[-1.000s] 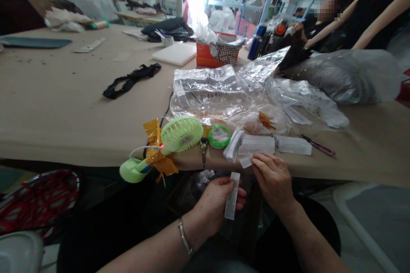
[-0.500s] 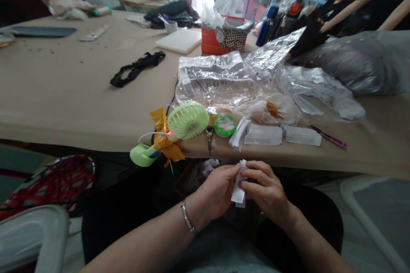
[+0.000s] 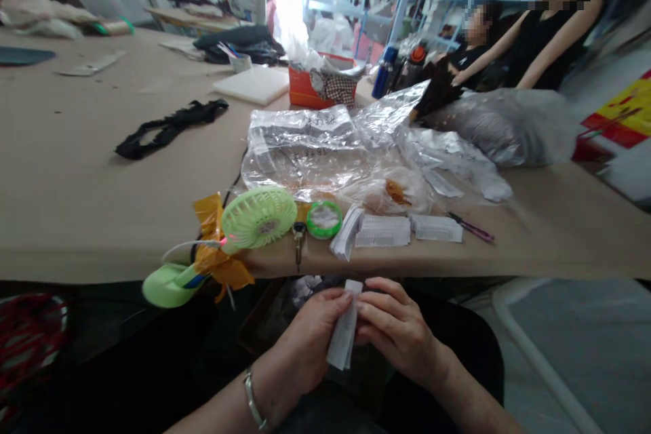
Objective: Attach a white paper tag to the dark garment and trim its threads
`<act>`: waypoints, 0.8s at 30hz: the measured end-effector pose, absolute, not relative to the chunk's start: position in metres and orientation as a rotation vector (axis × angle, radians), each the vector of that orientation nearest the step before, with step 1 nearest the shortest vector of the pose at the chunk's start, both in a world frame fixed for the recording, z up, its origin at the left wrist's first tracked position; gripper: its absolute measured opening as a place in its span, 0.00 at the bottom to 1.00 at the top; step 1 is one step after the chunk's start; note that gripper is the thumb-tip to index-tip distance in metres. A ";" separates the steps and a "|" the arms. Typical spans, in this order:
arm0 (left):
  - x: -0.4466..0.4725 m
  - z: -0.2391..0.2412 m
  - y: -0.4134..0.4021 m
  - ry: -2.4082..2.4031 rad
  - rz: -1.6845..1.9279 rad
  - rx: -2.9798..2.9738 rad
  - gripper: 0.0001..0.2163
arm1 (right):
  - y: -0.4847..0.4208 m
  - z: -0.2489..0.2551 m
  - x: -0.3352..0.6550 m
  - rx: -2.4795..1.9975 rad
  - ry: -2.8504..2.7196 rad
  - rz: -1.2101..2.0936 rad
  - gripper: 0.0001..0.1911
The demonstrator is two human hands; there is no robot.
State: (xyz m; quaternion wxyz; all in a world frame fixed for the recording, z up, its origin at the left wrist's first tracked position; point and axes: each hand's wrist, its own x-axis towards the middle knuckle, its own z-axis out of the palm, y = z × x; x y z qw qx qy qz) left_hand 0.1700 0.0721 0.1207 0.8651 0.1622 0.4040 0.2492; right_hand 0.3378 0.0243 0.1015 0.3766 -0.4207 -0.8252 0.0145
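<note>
my left hand (image 3: 310,339) + right hand (image 3: 394,332): both grips pinching narrow white paper label strip (image 3: 343,332) | long axis upright | below tabletop (image 3: 76,217) edge

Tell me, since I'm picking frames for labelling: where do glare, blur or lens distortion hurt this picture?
Head view: daylight blows out the far aisle behind the orange tissue box; glare streaks the clear crinkled plastic bags; the light-green handheld fan smears slightly; the tan table edge bows; the left hand and right hand pinching the white paper labels stay readable.
</note>
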 end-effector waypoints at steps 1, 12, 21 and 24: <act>0.169 0.120 0.072 0.885 0.488 0.358 0.05 | 0.025 0.102 0.348 -1.148 -2.065 -0.016 0.20; 0.171 0.113 0.067 0.986 0.426 0.418 0.06 | 0.036 0.082 0.442 -1.933 -1.864 -0.564 0.23; 0.170 0.117 0.069 1.043 0.416 0.450 0.06 | 0.027 0.091 0.425 -1.548 -1.736 -0.323 0.07; 0.173 0.118 0.069 1.003 0.430 0.436 0.07 | 0.026 0.098 0.376 -1.327 -1.722 -0.104 0.10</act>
